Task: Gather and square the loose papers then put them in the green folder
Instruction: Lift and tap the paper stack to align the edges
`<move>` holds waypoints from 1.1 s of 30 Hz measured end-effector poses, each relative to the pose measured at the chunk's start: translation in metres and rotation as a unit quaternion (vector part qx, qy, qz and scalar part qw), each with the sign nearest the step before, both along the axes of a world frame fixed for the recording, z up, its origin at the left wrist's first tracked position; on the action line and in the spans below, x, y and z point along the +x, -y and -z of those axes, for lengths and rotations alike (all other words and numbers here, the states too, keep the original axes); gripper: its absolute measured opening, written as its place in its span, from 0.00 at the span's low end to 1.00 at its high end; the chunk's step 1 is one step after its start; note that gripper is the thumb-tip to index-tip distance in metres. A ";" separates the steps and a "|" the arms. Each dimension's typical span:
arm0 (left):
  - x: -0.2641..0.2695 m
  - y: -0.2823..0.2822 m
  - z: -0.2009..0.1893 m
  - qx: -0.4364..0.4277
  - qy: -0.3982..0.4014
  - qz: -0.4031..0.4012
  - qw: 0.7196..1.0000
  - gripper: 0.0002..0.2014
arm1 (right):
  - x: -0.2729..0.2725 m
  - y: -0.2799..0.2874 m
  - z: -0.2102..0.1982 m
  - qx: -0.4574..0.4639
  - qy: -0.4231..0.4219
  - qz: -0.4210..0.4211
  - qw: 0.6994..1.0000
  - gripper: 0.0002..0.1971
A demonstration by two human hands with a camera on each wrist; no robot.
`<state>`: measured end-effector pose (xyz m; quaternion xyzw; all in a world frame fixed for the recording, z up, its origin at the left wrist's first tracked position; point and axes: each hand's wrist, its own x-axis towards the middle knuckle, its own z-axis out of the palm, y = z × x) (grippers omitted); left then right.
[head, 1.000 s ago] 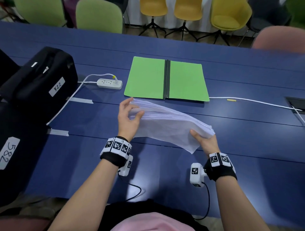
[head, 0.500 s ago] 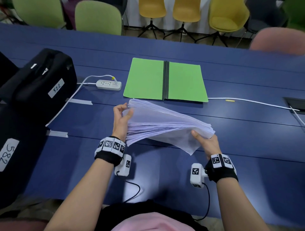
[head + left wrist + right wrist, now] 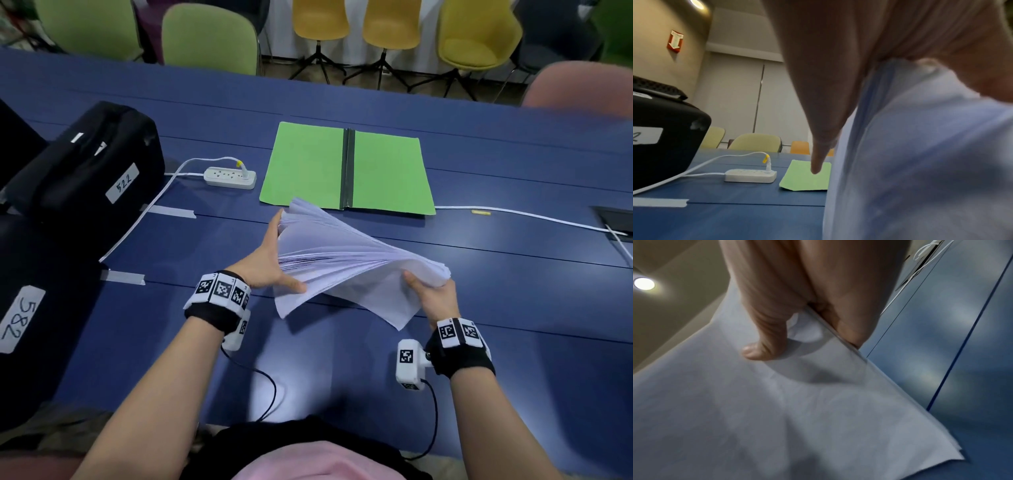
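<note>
A thick stack of white papers hangs twisted above the blue table between my two hands. My left hand holds its left end turned up on edge, fingers behind and thumb in front. In the left wrist view one finger runs straight down beside the papers. My right hand pinches the right end, which lies flatter; its thumb presses on the top sheet. The sheets are fanned and uneven. The green folder lies open flat just beyond the papers, and its corner shows past the finger.
Two black labelled cases stand at the left. A white power strip lies left of the folder. A white cable runs right to a table hatch. Tape strips stick to the table. Chairs line the far side.
The left end of the stack has turned up from nearly flat onto its edge. My left hand moved round to its side. The right hand has hardly moved.
</note>
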<state>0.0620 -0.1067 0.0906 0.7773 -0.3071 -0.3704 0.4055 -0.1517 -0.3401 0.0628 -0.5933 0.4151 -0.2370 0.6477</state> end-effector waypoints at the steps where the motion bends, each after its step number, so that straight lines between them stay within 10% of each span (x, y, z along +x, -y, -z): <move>1: 0.002 -0.003 0.000 0.009 0.005 0.012 1.000 0.75 | 0.000 0.001 -0.002 -0.005 0.002 0.006 1.000 0.08; 17: 0.001 -0.021 0.015 -0.098 -0.197 0.085 0.972 0.68 | -0.002 0.024 -0.077 -0.126 0.007 -0.027 0.992 0.08; 22: -0.002 -0.014 0.021 -0.142 -0.157 -0.103 0.972 0.75 | -0.005 0.012 -0.095 -0.080 0.077 -0.126 0.986 0.09; 26: 0.004 -0.008 -0.003 -0.188 -0.133 -0.168 0.958 0.50 | -0.002 0.011 -0.102 -0.092 0.115 -0.141 0.979 0.21; 33: -0.006 0.011 -0.041 -0.262 -0.060 -0.248 0.931 0.10 | 0.008 0.001 -0.082 -0.115 0.156 -0.034 0.980 0.15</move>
